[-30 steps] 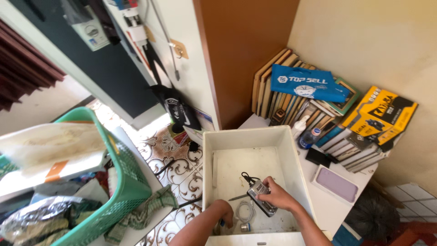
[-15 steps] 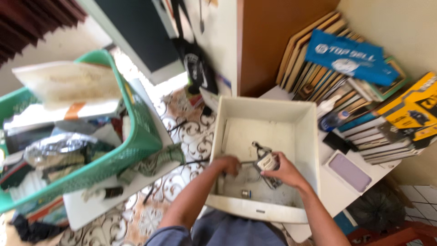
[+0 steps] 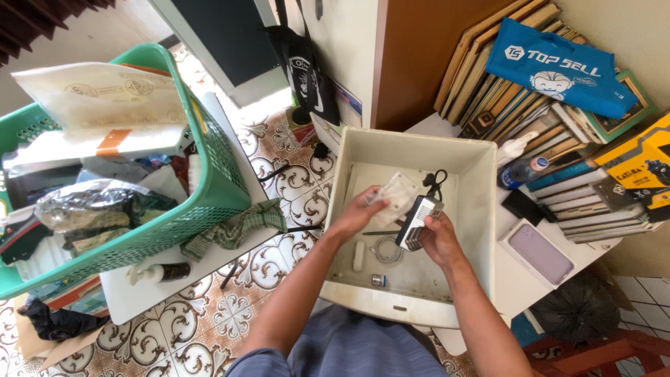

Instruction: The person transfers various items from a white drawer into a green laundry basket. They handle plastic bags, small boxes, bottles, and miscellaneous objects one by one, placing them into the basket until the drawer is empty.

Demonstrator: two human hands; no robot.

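My right hand (image 3: 438, 241) grips the grey charger (image 3: 417, 222) over the white bin (image 3: 481, 209) while my left hand (image 3: 359, 213) pinches a clear packet (image 3: 396, 192); its dangling black cord (image 3: 437, 180) could snag, I'd guess.

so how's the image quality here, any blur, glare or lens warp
Head view: mostly sharp; the right hand holding the grey rectangular power adapter is crisp, the left hand with its clear plastic packet slightly soft. Sunlight overexposes the patterned floor tiles. Wide-angle lens bends the green plastic basket.
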